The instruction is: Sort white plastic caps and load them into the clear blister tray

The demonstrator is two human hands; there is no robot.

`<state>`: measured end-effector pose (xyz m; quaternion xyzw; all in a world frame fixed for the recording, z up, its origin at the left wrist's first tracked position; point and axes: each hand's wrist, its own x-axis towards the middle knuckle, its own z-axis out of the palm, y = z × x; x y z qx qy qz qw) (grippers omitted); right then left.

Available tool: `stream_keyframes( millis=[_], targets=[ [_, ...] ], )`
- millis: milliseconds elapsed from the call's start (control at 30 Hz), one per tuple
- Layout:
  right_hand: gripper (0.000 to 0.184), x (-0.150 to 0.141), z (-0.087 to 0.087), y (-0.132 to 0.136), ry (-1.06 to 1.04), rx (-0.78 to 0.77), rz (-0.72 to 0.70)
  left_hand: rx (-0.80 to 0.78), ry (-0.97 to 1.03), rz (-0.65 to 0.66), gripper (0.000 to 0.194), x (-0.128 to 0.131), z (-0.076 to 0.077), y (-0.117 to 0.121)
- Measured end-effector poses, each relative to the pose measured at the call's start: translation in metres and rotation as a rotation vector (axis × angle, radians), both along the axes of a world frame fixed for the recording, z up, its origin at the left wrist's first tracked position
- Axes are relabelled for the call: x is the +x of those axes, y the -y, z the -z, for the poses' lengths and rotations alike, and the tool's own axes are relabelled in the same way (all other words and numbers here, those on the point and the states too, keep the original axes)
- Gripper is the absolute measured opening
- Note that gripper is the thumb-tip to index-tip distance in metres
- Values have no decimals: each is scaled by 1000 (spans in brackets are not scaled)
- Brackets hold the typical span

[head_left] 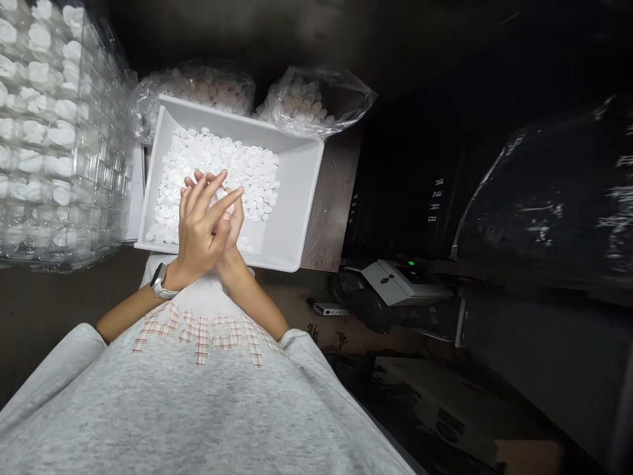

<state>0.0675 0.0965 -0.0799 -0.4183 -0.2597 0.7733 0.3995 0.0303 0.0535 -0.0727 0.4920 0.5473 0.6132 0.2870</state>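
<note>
By the near tray edge (274, 262), the left hand (199, 236) and right hand (235, 227) are overlapping above buttons (250, 161), their grip unclear.

The site resembled a workshop, indicated by a tray (295, 218) of white discs (252, 171), filled plastic bags (301, 102), and stacked clear packs (54, 138).

From where I stand, both forearms angle inward and the wrists nearly meet. The left hand (199, 231) lies across the right hand (237, 221), back upward, its fingers (210, 192) stretched out and spread. The right hand sits beneath, mostly covered, so its grip is hidden from me.
</note>
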Motion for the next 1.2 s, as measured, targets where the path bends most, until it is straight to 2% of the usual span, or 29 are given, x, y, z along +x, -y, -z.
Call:
stream_keyframes(
  millis=[67, 133, 167, 233, 333, 400, 467, 733, 900, 967, 1033, 1100, 1200],
  targets=[
    [45, 3, -2, -4, -225, -157, 90, 114, 206, -103, 38, 1, -2, -3],
    [39, 4, -5, -7, -307, -223, 167, 171, 525, -259, 41, 2, -3, -8],
    [37, 4, -7, -8, -315, -224, 176, 148, 698, -337, 40, 3, -2, -11],
    [36, 2, -9, -8, -328, -226, 164, 21, 1049, -417, 32, 2, 1, -17],
    [27, -1, -7, -8, -335, -265, 196, -233, 1400, -338, 26, -1, 9, -24],
    [23, 0, -4, -8, -325, -263, 245, -332, 1487, -277, 26, -3, 14, -26],
    [20, 1, -1, -9, -315, -258, 288, -365, 1537, -265, 23, -3, 18, -26],
    [29, 10, 3, -15, -230, -268, 339, -380, 1686, -359, 18, -1, 22, -24],
    [39, 19, 8, -23, -164, -236, 238, -387, 1763, -372, 13, -9, 22, -25],
    [32, 31, 16, -27, 14, -186, 104, -403, 1795, -345, 12, -14, 23, -25],
    [20, 51, 28, -31, 293, -149, -134, -422, 1830, -312, 12, -20, 24, -24],
    [20, 80, 45, -34, 470, -191, -301, -436, 1860, -288, 12, -27, 26, -22],
    [20, 130, 72, -35, 746, -309, -464, -465, 1884, -255, 9, -35, 31, -17]
  ],
)
